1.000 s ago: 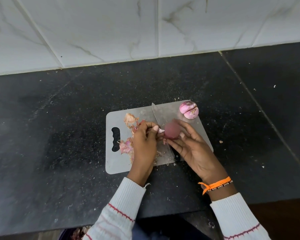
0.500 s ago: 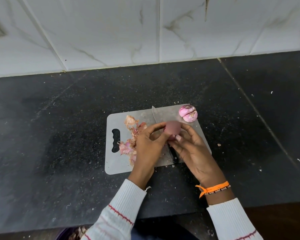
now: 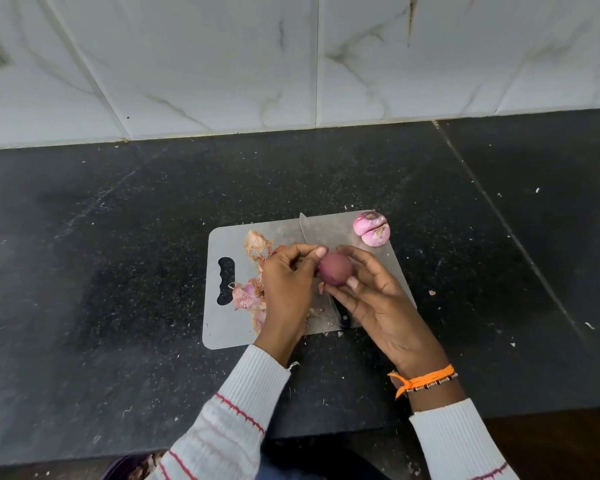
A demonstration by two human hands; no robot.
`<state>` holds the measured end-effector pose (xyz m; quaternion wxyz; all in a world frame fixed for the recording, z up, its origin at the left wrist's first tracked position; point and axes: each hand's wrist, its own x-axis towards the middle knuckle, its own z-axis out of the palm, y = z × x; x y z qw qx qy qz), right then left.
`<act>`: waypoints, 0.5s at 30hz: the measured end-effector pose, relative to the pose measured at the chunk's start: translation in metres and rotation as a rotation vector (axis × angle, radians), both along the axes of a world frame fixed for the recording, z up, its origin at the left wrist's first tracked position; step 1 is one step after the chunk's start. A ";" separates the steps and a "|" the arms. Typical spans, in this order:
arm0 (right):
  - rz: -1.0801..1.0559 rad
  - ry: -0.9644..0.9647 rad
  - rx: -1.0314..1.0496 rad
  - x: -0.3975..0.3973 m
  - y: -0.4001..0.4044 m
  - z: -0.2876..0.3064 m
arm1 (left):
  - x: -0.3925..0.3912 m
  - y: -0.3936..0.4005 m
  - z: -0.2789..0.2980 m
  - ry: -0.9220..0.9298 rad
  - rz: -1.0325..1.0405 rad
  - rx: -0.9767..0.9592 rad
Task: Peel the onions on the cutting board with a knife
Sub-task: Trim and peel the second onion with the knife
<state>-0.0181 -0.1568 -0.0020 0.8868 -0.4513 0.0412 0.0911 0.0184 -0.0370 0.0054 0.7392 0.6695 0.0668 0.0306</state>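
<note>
Since a second ago, the left hand (image 3: 284, 285) has closed onto the red onion (image 3: 335, 268); both hands, right hand (image 3: 378, 299) included, are gripping it above the cutting board (image 3: 222, 327), knife (image 3: 307, 228) lying beneath.

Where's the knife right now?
In the head view the knife lies flat on the cutting board, unheld, its tip toward the wall, its middle hidden under the hands holding the onion.

Matt speckled stone counter (image 3: 118, 271), glossy marbled tiles (image 3: 222, 64), smooth grey (possibly plastic) cutting board (image 3: 222, 334).
</note>
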 end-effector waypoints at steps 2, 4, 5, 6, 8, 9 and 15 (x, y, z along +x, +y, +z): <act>0.006 0.015 0.015 0.001 -0.002 0.001 | 0.002 -0.001 -0.002 0.024 0.008 0.001; 0.014 0.020 0.033 0.002 -0.005 0.002 | 0.003 -0.001 -0.004 0.052 0.003 -0.010; 0.010 0.019 0.029 0.002 -0.006 0.003 | 0.004 -0.001 -0.004 0.064 -0.012 -0.016; 0.000 0.017 0.021 0.003 -0.006 0.003 | 0.004 -0.001 -0.003 0.069 -0.032 -0.023; -0.030 0.013 0.028 0.005 -0.005 0.003 | 0.003 -0.002 -0.001 0.065 -0.058 -0.032; -0.038 0.010 0.048 0.006 -0.005 0.002 | 0.002 -0.002 0.000 0.059 -0.058 -0.027; -0.038 -0.020 0.029 0.012 -0.003 0.001 | -0.001 0.000 0.005 -0.020 -0.112 0.015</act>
